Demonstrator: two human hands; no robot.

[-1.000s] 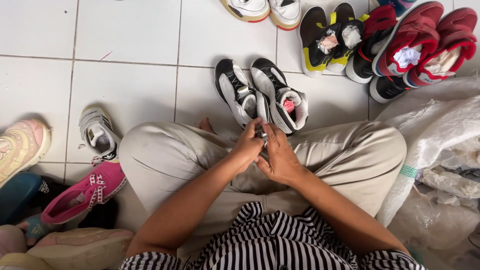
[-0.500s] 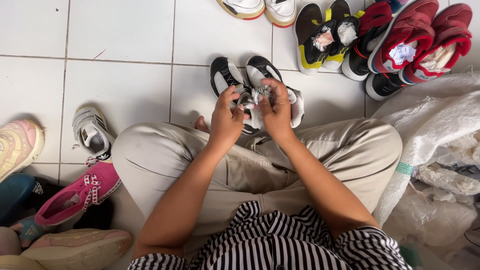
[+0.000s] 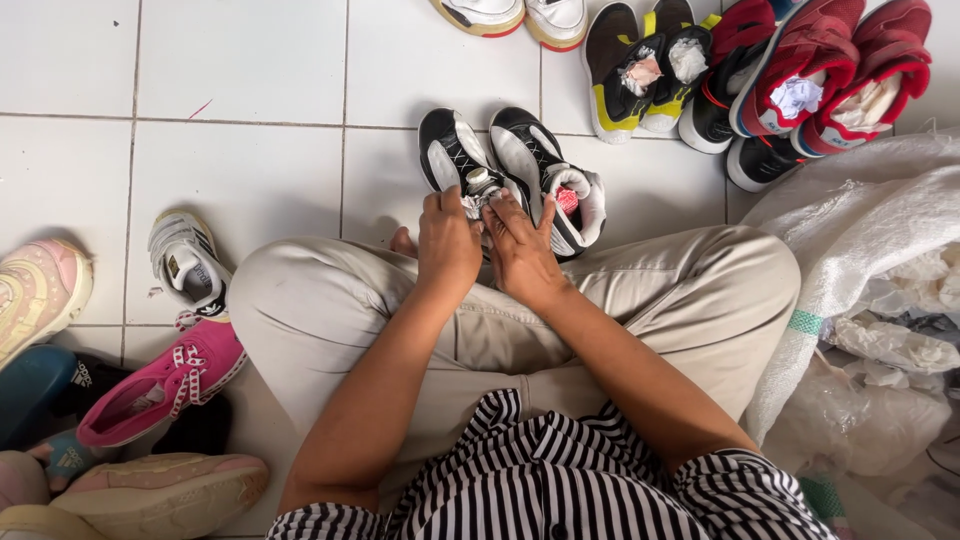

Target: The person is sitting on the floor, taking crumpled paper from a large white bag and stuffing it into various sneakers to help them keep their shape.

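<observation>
Hands at a pair of black-and-white sneakers on a white tile floor

Head view: left hand (image 3: 447, 243) and right hand (image 3: 517, 250) meet over the left sneaker (image 3: 452, 158), fingers curled around crumpled paper stuffing (image 3: 477, 193) at its opening; how tightly they grip, I cannot tell. The right sneaker (image 3: 548, 170) stands touching it, just past the crossed beige-trousered legs (image 3: 640, 300). Beyond lie a black-yellow pair (image 3: 640, 60) and red shoes (image 3: 830, 70). A pink shoe (image 3: 165, 385) and a small white shoe (image 3: 187, 265) sit to the left, a white sack (image 3: 850, 230) to the right
</observation>
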